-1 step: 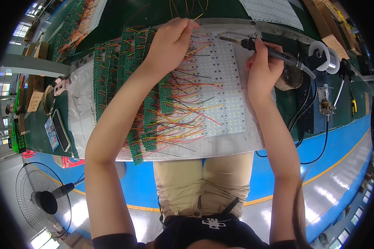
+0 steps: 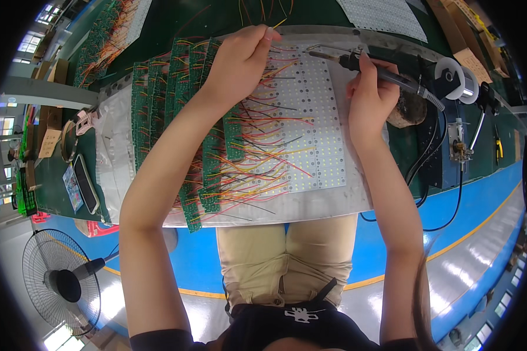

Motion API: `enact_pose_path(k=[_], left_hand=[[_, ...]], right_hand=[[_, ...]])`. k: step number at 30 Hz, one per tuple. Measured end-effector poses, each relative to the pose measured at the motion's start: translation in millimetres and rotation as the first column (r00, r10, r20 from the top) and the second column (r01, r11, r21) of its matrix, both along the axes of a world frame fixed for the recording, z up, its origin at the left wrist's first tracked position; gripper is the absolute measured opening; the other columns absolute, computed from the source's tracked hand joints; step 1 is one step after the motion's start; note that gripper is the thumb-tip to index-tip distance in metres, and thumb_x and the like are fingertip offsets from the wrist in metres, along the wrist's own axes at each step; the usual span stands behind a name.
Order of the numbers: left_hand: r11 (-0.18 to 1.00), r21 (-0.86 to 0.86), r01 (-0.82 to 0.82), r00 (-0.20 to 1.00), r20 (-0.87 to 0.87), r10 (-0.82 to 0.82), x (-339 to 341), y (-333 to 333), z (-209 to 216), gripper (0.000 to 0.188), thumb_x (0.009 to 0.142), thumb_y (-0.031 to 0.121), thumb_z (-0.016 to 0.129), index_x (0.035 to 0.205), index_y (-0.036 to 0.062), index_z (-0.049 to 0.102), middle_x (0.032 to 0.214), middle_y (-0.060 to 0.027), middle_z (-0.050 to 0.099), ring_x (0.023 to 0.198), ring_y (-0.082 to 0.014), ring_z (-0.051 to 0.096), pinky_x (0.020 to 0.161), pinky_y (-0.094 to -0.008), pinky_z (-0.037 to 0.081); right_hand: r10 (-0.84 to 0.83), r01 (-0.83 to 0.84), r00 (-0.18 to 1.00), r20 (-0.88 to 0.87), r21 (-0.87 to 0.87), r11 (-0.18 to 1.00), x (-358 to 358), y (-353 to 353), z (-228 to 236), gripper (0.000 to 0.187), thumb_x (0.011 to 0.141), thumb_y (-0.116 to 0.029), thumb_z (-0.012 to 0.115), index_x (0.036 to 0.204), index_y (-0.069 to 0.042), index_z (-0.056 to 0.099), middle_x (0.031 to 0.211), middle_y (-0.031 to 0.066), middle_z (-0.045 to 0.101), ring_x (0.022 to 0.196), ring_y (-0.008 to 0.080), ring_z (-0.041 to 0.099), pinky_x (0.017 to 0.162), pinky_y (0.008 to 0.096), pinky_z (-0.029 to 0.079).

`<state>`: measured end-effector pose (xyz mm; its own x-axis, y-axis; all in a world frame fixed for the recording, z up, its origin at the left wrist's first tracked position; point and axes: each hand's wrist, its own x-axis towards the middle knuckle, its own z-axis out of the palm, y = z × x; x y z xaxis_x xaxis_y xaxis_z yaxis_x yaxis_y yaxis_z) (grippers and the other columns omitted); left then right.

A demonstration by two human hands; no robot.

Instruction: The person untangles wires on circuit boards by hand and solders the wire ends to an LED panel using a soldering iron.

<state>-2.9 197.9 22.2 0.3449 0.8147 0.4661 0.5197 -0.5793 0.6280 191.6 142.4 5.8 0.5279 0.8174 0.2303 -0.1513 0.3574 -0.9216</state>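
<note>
My left hand (image 2: pixel 237 67) is over the far edge of the white panel (image 2: pixel 329 143), its thumb and fingers pinched on a thin yellow wire (image 2: pixel 280 24) that sticks out past the fingertips. In my right hand (image 2: pixel 372 102) is a soldering iron (image 2: pixel 405 85) with a black handle. Its tip points left above the panel's far right part, and a thin bent metal tube (image 2: pixel 328 48) runs beside it. Narrow green circuit boards (image 2: pixel 232 137) lie in overlapping rows on the left, partly hidden by my left forearm. Red, yellow and black wires (image 2: pixel 269 155) spread from them across the panel.
A white reel (image 2: pixel 466 83) stands at the right, beside a brown lump (image 2: pixel 410 111), a dark blue box (image 2: pixel 434 155) and looping black cables. Yellow-handled pliers (image 2: pixel 498 147) lie farther right. At the left are a phone (image 2: pixel 85 184) and a standing fan (image 2: pixel 64 285). Another white panel (image 2: pixel 386 19) lies at the back.
</note>
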Motion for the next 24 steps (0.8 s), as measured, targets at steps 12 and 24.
enact_pose_path(k=[12,24], left_hand=[[0.997,-0.018,-0.073,0.996,0.055,0.074,-3,4,1,0.008,0.091,0.008,0.050,0.098,0.0047,0.048,0.072,-0.0145,0.054,0.063,-0.0251,0.055,0.060,-0.0340,0.044],[1.000,0.016,0.018,0.997,0.076,-0.020,3,-5,10,0.010,0.076,-0.001,0.061,0.086,0.0012,0.063,0.076,-0.0101,0.061,0.062,-0.0178,0.060,0.058,-0.0289,0.047]], right_hand=[[0.004,-0.004,1.000,-0.015,0.003,1.000,-1,7,0,0.015,0.087,-0.011,0.064,0.084,-0.005,0.051,0.059,0.0004,0.050,0.043,0.0035,0.041,0.038,0.0205,0.031],[-0.001,0.000,1.000,-0.027,-0.054,0.999,2,-7,-2,0.013,0.089,-0.013,0.062,0.087,-0.006,0.051,0.061,-0.0017,0.049,0.044,0.0023,0.039,0.038,0.0190,0.030]])
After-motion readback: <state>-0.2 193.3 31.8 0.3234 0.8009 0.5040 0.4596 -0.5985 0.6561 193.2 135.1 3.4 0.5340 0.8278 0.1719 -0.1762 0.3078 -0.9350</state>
